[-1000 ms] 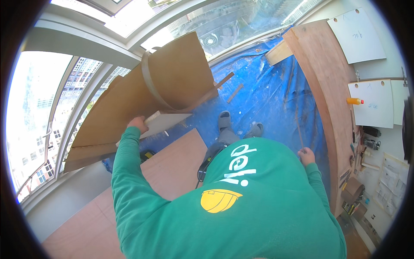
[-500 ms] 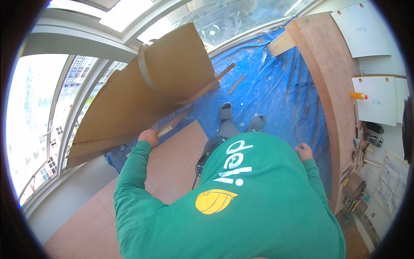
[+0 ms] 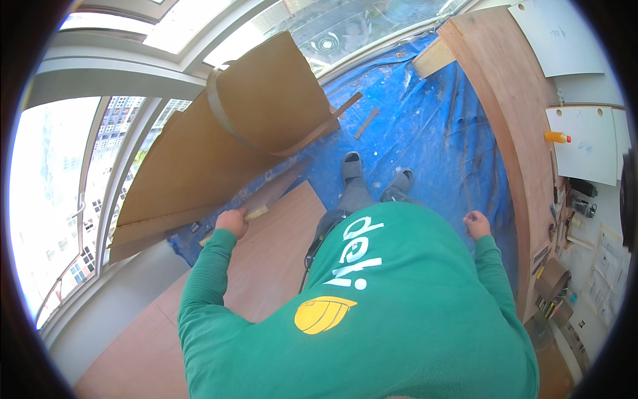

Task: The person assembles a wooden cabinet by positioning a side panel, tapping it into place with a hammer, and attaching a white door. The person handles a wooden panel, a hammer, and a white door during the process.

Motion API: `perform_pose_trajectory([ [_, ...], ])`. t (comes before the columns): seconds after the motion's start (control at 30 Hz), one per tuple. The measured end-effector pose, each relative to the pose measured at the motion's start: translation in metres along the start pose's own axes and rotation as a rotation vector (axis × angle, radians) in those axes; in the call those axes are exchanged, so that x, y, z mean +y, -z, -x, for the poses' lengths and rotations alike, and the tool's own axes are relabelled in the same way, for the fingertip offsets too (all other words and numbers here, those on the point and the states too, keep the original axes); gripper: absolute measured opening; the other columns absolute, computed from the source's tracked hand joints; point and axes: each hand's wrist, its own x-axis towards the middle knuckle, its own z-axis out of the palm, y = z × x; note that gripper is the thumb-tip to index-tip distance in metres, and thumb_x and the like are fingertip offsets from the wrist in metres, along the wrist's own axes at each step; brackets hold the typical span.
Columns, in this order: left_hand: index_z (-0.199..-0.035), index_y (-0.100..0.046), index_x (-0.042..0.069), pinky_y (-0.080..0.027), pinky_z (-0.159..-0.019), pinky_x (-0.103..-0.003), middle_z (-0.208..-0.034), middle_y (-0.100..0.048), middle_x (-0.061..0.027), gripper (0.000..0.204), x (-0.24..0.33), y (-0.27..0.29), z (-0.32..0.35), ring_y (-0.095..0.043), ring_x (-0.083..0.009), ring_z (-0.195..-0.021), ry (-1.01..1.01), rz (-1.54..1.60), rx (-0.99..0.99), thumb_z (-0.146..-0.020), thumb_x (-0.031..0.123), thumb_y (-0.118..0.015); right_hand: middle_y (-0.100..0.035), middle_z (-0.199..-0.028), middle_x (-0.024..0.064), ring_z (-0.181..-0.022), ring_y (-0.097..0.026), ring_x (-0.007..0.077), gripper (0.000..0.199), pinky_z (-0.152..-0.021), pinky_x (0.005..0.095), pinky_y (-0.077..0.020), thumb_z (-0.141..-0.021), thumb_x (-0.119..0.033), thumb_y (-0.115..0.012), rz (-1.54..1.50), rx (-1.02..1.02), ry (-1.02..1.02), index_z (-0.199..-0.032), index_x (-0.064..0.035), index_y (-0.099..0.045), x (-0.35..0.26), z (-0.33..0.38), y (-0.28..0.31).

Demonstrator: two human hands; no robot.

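Your left hand (image 3: 231, 222) grasps a wooden board (image 3: 256, 212); guide it clear of the cardboard (image 3: 199, 156) beyond that grip. Right hand (image 3: 476, 225) curled, contents indeterminable.

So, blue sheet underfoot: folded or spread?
Spread, though wrinkled: the blue sheet stretches out beneath both grey slippers.

The left hand (image 3: 232, 223) grips a board (image 3: 257, 212) near brown cardboard (image 3: 193, 156), while the right hand (image 3: 476, 225) hangs above blue sheeting (image 3: 438, 146).
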Motion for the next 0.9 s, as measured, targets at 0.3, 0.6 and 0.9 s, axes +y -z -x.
perform_pose_trajectory([
  [0.3,-0.106,-0.067,0.008,-0.056,-0.078,-0.05,-0.092,-0.074,-0.0176,0.023,0.079,0.063,0.01,-0.071,-0.0384,-0.087,-0.282,-0.126,0.002,-0.084,0.017,-0.061,-0.065,-0.081,0.0071,-0.066,-0.064,0.0183,0.017,-0.055,0.0353,-0.0511,-0.087,-0.013,-0.072,-0.028,0.0,-0.013,-0.096,-0.0011,-0.064,0.019,0.001,-0.011],
  [0.6,-0.103,-0.065,0.008,-0.055,-0.07,-0.051,-0.083,-0.072,-0.0151,0.023,0.148,0.109,0.013,-0.07,-0.0388,-0.077,-0.529,-0.204,0.063,-0.081,0.016,-0.062,-0.066,-0.083,0.0064,-0.068,-0.063,0.017,0.02,-0.063,0.0364,-0.0517,-0.087,-0.018,-0.073,-0.176,0.043,0.003,-0.098,-0.0034,-0.064,0.058,0.009,-0.019],
  [0.9,-0.091,-0.068,0.01,-0.054,-0.066,-0.051,-0.076,-0.069,-0.0157,0.014,0.275,0.148,0.02,-0.068,-0.0392,-0.072,-0.593,-0.185,0.145,-0.079,0.016,-0.064,-0.067,-0.082,0.007,-0.067,-0.063,0.017,0.019,-0.063,0.0368,-0.0511,-0.087,-0.02,-0.074,-0.275,0.033,-0.23,-0.097,-0.0058,-0.066,0.129,0.03,-0.004],
])
